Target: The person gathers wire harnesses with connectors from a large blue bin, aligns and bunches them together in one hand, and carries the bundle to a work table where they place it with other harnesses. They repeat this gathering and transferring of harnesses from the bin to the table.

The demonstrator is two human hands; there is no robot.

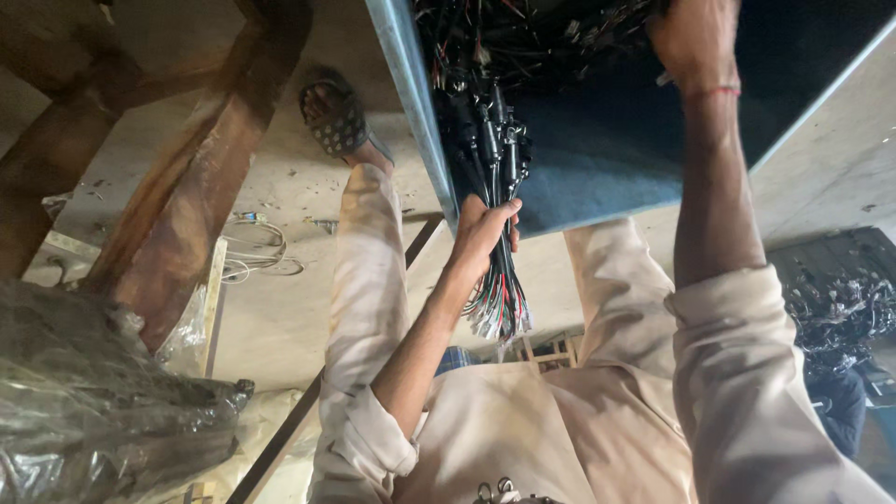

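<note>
My left hand (483,233) is shut around a bundle of thin wires (495,149) with black connectors. The bundle hangs over the near edge of a table covered in blue cloth (607,149). Its coloured ends with white terminals (501,313) stick out below my fist. My right hand (695,37) reaches far over the table and rests on a tangled heap of the same black wires (532,37). Its fingers are hidden from view. A red thread circles that wrist.
The table has a grey metal rim (411,103). My foot in a sandal (331,117) is on the concrete floor beside a wooden frame (187,187). A plastic-wrapped bundle (93,392) lies at the left, a white cable (257,247) is on the floor, and more black wires (840,308) are at the right.
</note>
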